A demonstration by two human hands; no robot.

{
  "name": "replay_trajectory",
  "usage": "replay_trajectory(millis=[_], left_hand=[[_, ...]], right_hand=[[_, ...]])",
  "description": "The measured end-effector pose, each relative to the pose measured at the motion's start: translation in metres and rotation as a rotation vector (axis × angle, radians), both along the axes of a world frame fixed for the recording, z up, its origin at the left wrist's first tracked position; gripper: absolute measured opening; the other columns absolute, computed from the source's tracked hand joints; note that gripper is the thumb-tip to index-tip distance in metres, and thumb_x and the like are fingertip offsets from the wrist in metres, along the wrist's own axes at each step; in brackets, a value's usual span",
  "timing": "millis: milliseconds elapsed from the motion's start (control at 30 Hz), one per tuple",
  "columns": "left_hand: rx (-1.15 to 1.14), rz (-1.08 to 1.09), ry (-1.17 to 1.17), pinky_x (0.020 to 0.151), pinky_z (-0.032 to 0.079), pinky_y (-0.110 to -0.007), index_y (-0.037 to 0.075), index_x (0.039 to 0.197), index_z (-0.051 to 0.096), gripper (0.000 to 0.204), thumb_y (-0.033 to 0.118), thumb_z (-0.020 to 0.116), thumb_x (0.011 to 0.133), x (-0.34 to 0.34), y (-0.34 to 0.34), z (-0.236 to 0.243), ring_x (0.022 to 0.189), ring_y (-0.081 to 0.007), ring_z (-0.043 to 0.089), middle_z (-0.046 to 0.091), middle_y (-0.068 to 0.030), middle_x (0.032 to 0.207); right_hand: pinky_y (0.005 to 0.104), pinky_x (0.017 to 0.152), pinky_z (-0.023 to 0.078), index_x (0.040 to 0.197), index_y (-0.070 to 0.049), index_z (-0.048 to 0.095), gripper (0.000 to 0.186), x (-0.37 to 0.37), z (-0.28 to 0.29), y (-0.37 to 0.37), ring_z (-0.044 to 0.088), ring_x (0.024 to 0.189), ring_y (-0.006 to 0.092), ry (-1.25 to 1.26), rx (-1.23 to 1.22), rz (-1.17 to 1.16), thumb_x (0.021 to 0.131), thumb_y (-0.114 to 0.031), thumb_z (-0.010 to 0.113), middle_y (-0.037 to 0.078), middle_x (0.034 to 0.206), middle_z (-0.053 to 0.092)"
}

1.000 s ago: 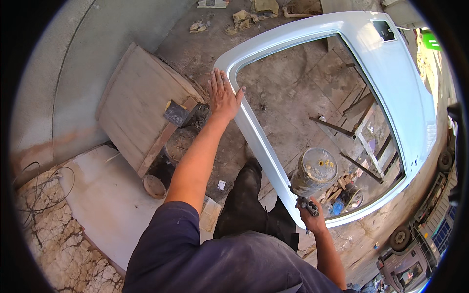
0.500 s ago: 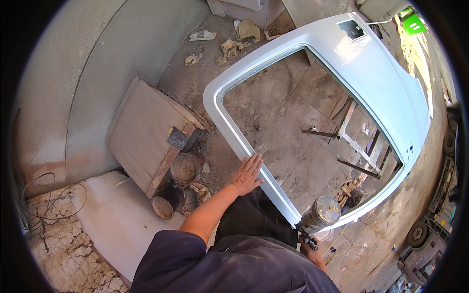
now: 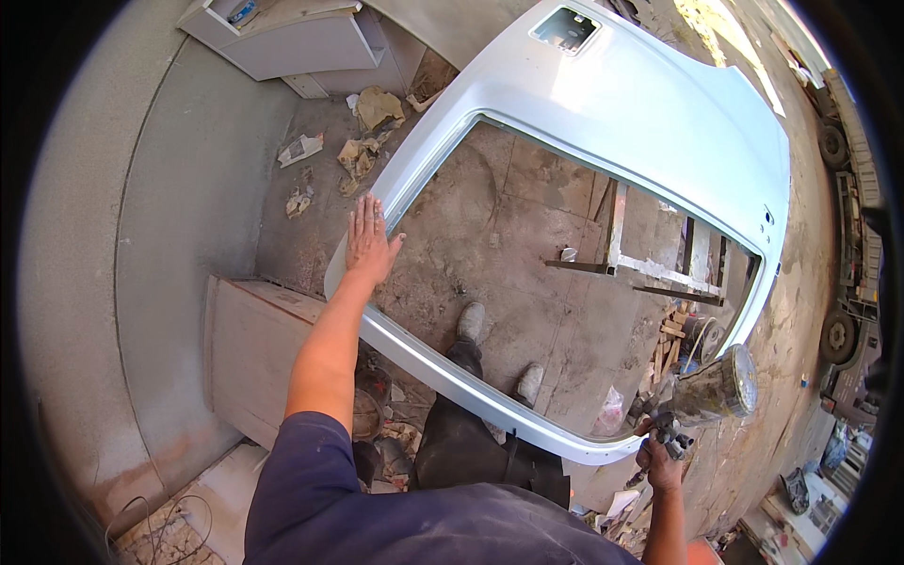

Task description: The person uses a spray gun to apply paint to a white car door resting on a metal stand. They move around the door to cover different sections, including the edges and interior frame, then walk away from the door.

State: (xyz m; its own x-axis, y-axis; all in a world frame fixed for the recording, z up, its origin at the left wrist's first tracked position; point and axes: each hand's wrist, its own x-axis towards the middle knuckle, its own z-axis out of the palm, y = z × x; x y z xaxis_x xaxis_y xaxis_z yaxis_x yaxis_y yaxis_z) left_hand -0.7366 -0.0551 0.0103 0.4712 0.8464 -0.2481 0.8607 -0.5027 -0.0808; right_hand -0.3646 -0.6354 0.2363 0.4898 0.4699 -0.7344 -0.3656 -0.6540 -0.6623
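Note:
A white vehicle body panel (image 3: 659, 94), with a large window opening and a small cut-out, stretches across the middle of the view. My left hand (image 3: 370, 245) lies flat on its left rim, fingers stretched out. At the lower right, my right hand (image 3: 659, 461) grips a spray gun (image 3: 672, 431) with a dirty metal cup (image 3: 730, 381) on it, beside the panel's lower right corner. Through the opening my two shoes show on the dusty floor (image 3: 480, 235).
A grey wall (image 3: 160, 235) runs along the left, with a leaning board (image 3: 250, 358) and white cabinet pieces (image 3: 282, 52). A metal stand (image 3: 617, 226), wood scraps (image 3: 670, 339) and crumpled paper (image 3: 377, 108) lie around the panel. A truck (image 3: 843, 311) is at the far right.
My left hand has slid down the rim, then moved up again to the left. The view has shifted, with the panel turned further across it. The spray gun has swung rightward.

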Motion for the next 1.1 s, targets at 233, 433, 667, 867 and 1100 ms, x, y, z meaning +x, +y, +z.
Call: replay_trajectory(millis=[233, 433, 667, 867, 1100], left_hand=[[0.091, -0.415, -0.050, 0.142, 0.005, -0.047, 0.011, 0.179, 0.022, 0.084, 0.059, 0.046, 0.115, 0.151, 0.117, 0.000, 0.174, -0.0270, 0.002, 0.007, -0.0038, 0.189], [0.112, -0.476, -0.076, 0.142, 0.008, -0.049, 0.012, 0.178, 0.027, 0.078, 0.053, 0.049, 0.115, 0.201, 0.155, 0.001, 0.173, -0.0284, 0.004, 0.012, -0.0027, 0.188], [0.003, -0.486, -0.028, 0.142, 0.009, -0.050, 0.006, 0.176, 0.029, 0.079, 0.049, 0.054, 0.114, 0.127, 0.114, 0.003, 0.173, -0.0287, 0.005, 0.010, -0.0081, 0.188], [0.082, -0.577, -0.054, 0.142, 0.008, -0.050, 0.005, 0.176, 0.027, 0.081, 0.050, 0.053, 0.114, 0.158, 0.143, -0.001, 0.174, -0.0297, 0.004, 0.009, -0.0107, 0.188], [0.131, -0.591, 0.061, 0.142, 0.005, -0.048, 0.004, 0.177, 0.024, 0.083, 0.050, 0.052, 0.114, 0.220, 0.157, -0.001, 0.174, -0.0273, 0.002, 0.007, -0.0098, 0.188]], right_hand=[[0.0269, 0.050, 0.044, 0.117, 0.003, 0.074, 0.023, 0.018, -0.022, 0.140, 0.056, 0.056, 0.0097, 0.023, 0.100, 0.074, 0.105, -0.016, 0.076, 0.007, 0.095, 0.077], [0.0280, 0.052, 0.043, 0.117, 0.000, 0.075, 0.026, 0.049, -0.004, 0.191, 0.054, 0.058, 0.0095, -0.008, 0.068, 0.088, 0.104, -0.022, 0.077, 0.005, 0.094, 0.075], [0.0241, 0.051, 0.042, 0.121, 0.002, 0.076, 0.029, 0.090, 0.001, 0.290, 0.053, 0.056, 0.0063, -0.160, 0.183, 0.216, 0.103, -0.021, 0.081, 0.005, 0.094, 0.076], [0.0259, 0.052, 0.040, 0.119, -0.004, 0.076, 0.030, 0.126, 0.000, 0.385, 0.050, 0.059, 0.0060, -0.389, 0.235, 0.455, 0.107, -0.031, 0.077, 0.000, 0.082, 0.071], [0.0300, 0.052, 0.042, 0.108, -0.003, 0.076, 0.023, 0.095, -0.008, 0.437, 0.053, 0.056, 0.0090, -0.269, 0.196, 0.461, 0.106, -0.026, 0.077, 0.001, 0.076, 0.068]])
